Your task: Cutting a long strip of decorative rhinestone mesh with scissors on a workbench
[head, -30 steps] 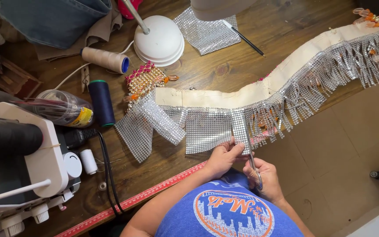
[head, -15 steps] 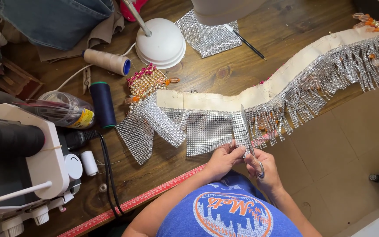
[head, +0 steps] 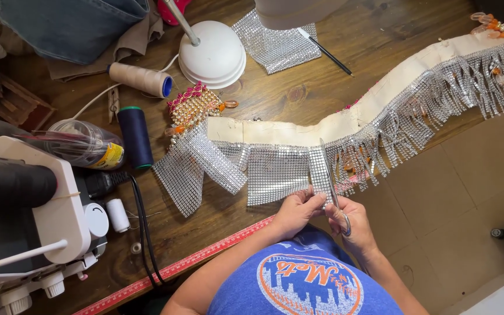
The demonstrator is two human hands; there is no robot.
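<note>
- Cutting step in hand, by the look of it: scissors point(head: 331, 175) run up into the mesh point(head: 278, 175), blades pointing toward the cream band point(head: 298, 129).
- Right hand point(head: 351, 224) closed through the scissor loops, fingers curled tight round the handles.
- Left hand point(head: 296, 210) pinched the mesh's lower edge just beside the blades, thumb and fingertips pressed together on it.
- Mesh lay at the table point(head: 298, 81) front edge, hanging from the band, right above the hands.
- Narrow strip point(head: 320, 172) already parted from the wider panel, touching the blades on their left.
- Next move, as a judgement: needed the blades kept along one row of studs, and the pinch kept taut so the sheet stayed flat.
- Risk, likely: drifting across a row and leaving a ragged strip.
- Mesh: silver, glittering, a grid of tiny studs, limp as cloth, folded over itself at the left end.
- Fringe point(head: 438, 99) to the right: same silver cut into thin dangling strands, curving along the band toward the table's far corner.
- Band: matte cream fabric, smooth, long and wavy.
- Beaded trim point(head: 191, 108) at the band's left end: gold with pink and orange stones, bumpy.
- Blue spool point(head: 135, 135) and cream spool point(head: 141, 79) well apart from the hands, both cylinders wound smooth.
- White lamp base point(head: 212, 55) round and glossy; spare mesh square point(head: 275, 44) just beside it.
- Red tape measure point(head: 205, 254) flat along the table edge, under the left forearm.
</note>
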